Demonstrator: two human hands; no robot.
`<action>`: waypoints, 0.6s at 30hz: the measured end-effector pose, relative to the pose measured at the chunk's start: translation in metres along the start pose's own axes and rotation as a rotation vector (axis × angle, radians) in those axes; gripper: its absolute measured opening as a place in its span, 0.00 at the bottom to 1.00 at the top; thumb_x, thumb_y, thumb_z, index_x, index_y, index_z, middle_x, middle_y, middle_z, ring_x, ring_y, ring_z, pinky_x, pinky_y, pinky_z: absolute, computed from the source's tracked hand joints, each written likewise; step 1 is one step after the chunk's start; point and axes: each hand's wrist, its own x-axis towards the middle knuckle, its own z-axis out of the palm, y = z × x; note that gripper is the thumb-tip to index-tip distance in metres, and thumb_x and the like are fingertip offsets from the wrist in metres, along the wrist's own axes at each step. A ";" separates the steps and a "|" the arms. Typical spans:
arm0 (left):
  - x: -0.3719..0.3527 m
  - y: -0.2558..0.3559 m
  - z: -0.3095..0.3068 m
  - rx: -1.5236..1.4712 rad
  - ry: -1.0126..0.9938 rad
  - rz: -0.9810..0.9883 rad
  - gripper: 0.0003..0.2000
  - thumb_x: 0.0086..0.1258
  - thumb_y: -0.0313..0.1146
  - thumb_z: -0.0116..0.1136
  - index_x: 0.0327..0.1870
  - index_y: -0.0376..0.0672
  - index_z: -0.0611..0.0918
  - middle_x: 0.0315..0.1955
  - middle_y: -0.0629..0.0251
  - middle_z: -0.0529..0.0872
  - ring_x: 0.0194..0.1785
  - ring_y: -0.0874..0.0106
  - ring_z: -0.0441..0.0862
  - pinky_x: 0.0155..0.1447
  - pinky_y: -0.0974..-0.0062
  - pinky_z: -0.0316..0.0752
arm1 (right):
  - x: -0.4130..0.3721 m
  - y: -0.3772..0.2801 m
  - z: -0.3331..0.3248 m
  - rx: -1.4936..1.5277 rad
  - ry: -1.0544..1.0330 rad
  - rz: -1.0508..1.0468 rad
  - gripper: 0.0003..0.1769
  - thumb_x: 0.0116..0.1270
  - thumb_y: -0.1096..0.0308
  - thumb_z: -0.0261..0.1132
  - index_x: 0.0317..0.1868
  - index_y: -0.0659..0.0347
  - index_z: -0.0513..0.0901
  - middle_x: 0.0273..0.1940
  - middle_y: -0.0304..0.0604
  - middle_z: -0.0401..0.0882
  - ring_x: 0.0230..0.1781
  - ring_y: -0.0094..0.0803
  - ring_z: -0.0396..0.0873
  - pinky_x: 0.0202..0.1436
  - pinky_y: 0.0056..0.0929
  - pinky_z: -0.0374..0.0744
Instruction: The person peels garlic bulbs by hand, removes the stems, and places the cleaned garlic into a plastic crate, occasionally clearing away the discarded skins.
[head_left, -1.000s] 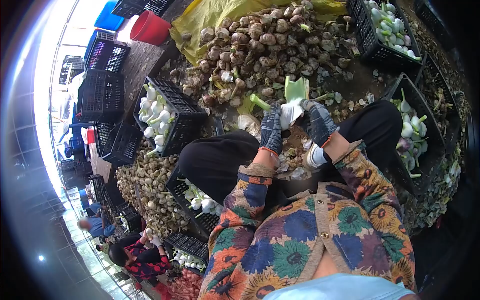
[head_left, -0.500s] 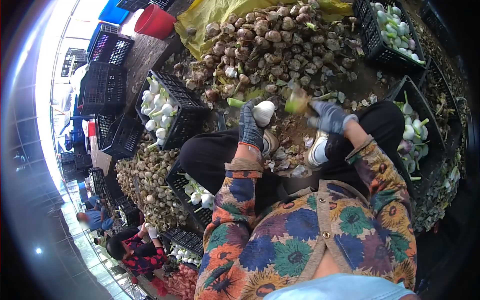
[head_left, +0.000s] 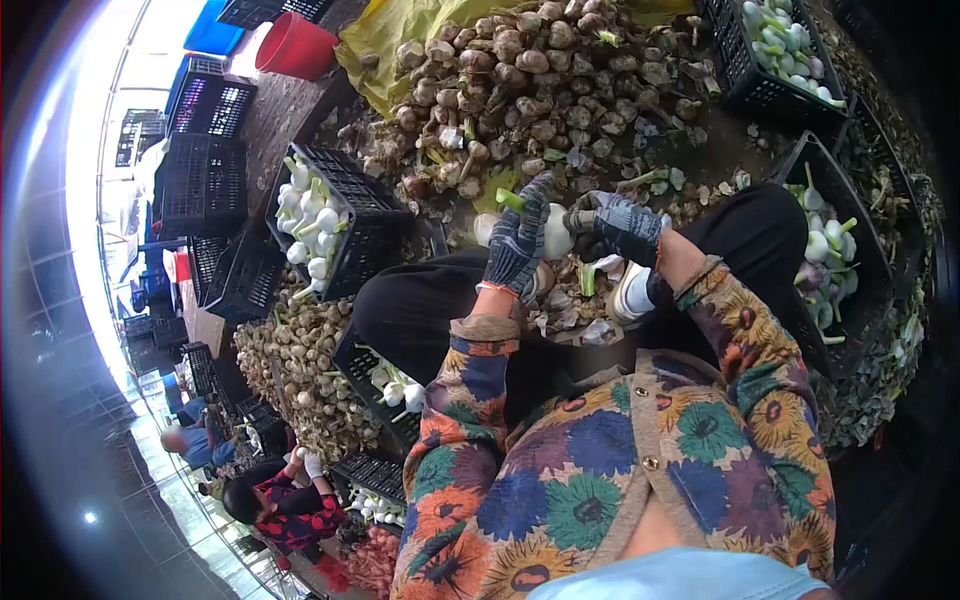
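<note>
left hand (head_left: 518,240): gloved, clamped round the bulb (head_left: 556,236); stem (head_left: 510,200) juts out on its far side. long axis slants, stem end up and left, round end down and right, towards the right hand (head_left: 628,230). bulb lies between both hands. right fingers curled close together at the bulb's right edge; whether they pinch anything, cannot tell.

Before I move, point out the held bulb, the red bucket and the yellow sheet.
Held bulb (head_left: 556,236): head view, on its white side, between the hands.
Red bucket (head_left: 298,47): head view, middle of its body.
Yellow sheet (head_left: 396,30): head view, the bare part beside the pile.
</note>
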 end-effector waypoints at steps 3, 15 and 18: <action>-0.002 -0.005 0.004 -0.074 0.098 -0.033 0.21 0.73 0.44 0.42 0.55 0.35 0.73 0.48 0.61 0.78 0.51 0.72 0.74 0.56 0.76 0.67 | -0.004 0.008 -0.001 0.019 0.017 -0.075 0.11 0.60 0.62 0.63 0.33 0.62 0.75 0.27 0.39 0.76 0.24 0.24 0.75 0.26 0.22 0.74; -0.007 -0.010 0.014 -0.157 0.214 0.038 0.15 0.69 0.34 0.51 0.52 0.33 0.75 0.45 0.60 0.79 0.47 0.72 0.76 0.53 0.76 0.70 | 0.002 0.024 -0.006 -0.678 0.395 -0.309 0.19 0.52 0.59 0.64 0.37 0.67 0.77 0.32 0.56 0.78 0.34 0.46 0.78 0.37 0.38 0.74; -0.005 -0.008 0.012 -0.420 0.174 -0.047 0.16 0.70 0.35 0.48 0.53 0.34 0.74 0.47 0.62 0.79 0.48 0.74 0.75 0.53 0.77 0.70 | 0.012 0.031 -0.017 -0.737 0.576 -0.316 0.17 0.56 0.59 0.62 0.38 0.65 0.76 0.30 0.51 0.79 0.33 0.44 0.78 0.37 0.38 0.75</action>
